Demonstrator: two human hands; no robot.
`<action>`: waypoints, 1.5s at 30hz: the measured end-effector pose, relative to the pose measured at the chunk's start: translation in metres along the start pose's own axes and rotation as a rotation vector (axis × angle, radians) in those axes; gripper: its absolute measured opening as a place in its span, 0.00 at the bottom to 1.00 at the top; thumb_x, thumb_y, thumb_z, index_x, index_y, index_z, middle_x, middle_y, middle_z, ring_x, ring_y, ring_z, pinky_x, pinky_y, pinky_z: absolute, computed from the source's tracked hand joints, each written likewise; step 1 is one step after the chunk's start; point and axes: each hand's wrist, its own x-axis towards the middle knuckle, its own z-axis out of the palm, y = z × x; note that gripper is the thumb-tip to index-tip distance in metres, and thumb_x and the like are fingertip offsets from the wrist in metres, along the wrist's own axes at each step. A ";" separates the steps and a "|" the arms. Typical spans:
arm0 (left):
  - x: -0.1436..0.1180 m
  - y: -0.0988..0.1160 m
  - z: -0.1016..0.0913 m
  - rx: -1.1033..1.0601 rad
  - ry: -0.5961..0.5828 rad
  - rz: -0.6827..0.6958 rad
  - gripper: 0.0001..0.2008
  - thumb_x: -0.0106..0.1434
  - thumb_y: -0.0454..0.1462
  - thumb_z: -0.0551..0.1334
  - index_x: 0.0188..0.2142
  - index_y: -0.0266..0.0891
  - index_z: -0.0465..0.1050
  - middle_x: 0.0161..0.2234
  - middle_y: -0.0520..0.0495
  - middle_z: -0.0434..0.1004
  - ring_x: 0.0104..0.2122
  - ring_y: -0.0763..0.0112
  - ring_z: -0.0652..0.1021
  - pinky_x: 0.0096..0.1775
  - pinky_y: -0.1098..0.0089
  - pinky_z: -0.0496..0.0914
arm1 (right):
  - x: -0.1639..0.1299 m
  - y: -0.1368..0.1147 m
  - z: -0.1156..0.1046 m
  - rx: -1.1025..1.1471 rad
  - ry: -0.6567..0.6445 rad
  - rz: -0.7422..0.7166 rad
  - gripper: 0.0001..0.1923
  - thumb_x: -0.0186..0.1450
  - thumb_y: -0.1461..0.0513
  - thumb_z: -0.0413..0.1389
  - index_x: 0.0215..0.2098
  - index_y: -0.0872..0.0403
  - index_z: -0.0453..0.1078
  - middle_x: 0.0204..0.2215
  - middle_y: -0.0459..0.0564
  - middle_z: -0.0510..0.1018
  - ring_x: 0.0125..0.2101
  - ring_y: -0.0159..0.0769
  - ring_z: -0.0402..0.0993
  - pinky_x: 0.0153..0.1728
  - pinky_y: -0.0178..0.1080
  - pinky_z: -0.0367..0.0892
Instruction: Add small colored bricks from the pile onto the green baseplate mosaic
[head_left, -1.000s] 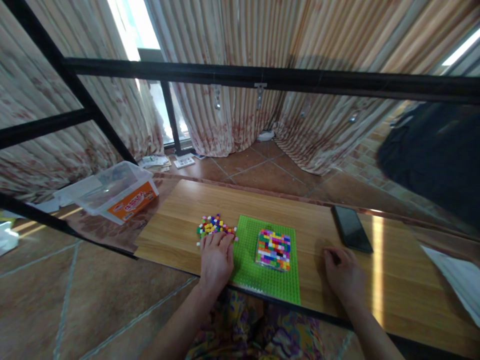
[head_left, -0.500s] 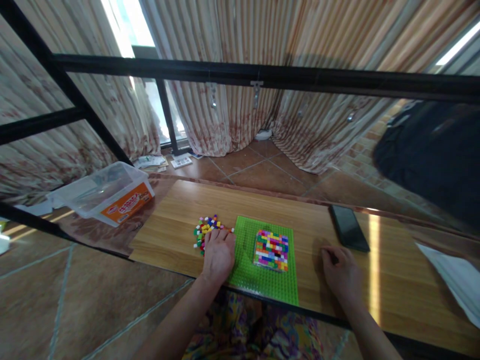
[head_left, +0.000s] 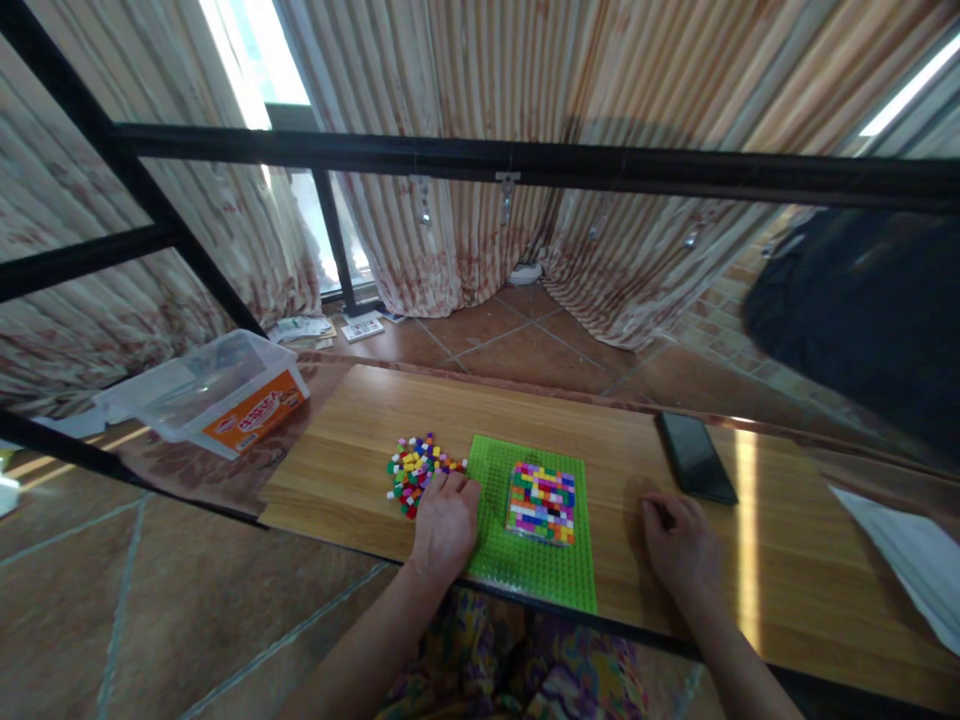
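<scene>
A green studded baseplate (head_left: 489,470) lies on the wooden table, bearing a many-coloured block of small building bricks (head_left: 541,503). To its left is a heap of loose small bricks (head_left: 411,466) in mixed colours. My left hand (head_left: 448,520) is at the heap's right edge and over the baseplate's left border, back upward. Its fingers are bent down together; their tips and whatever they hold are hidden. My right hand (head_left: 681,540) rests on the table right of the baseplate, fingers curled in toward the thumb, with nothing visible in it.
A black phone (head_left: 697,456) lies beyond my right hand. White paper (head_left: 904,560) is at the table's right. A clear plastic box (head_left: 217,385) with an orange label stands past the left end. A black metal rail (head_left: 450,150) crosses in front of the curtains.
My left hand has moved slightly right and toward me, uncovering more of the brick heap. My right hand stays in place, and the brick block looks the same.
</scene>
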 end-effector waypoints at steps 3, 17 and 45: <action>-0.001 0.001 0.001 0.001 -0.023 -0.020 0.09 0.64 0.32 0.54 0.32 0.40 0.73 0.33 0.45 0.73 0.35 0.63 0.71 0.37 0.64 0.65 | 0.000 0.000 0.000 -0.004 0.000 0.004 0.17 0.62 0.53 0.48 0.32 0.55 0.73 0.35 0.54 0.75 0.32 0.39 0.70 0.31 0.40 0.62; 0.000 0.021 -0.013 -0.593 0.223 -0.042 0.09 0.63 0.30 0.54 0.36 0.40 0.73 0.35 0.48 0.76 0.37 0.71 0.76 0.41 0.69 0.71 | 0.000 0.000 -0.001 0.009 -0.008 0.002 0.16 0.62 0.54 0.48 0.32 0.55 0.73 0.35 0.54 0.75 0.31 0.37 0.69 0.32 0.39 0.62; 0.018 0.049 0.001 -0.789 0.239 -0.094 0.09 0.58 0.29 0.61 0.38 0.41 0.73 0.33 0.51 0.76 0.38 0.69 0.74 0.43 0.67 0.68 | 0.000 -0.003 -0.002 0.027 0.011 -0.007 0.15 0.63 0.55 0.49 0.33 0.56 0.73 0.35 0.55 0.75 0.32 0.38 0.70 0.33 0.39 0.63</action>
